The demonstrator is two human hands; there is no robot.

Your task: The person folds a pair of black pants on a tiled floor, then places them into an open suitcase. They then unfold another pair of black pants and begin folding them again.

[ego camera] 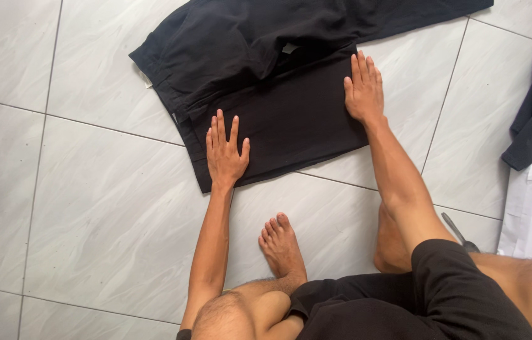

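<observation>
Both hands lie spread flat on the folded black trousers (278, 119): left hand (225, 154) at its near-left corner, right hand (363, 91) at its right edge.

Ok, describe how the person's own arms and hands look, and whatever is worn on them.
Both arms are bare along all that shows: no sleeve or cuff appears. The left hand and right hand wear no gloves, and no ring, watch or bracelet can be seen. Nails are short and unpainted. The only clothing in view is a pair of black shorts.
</observation>
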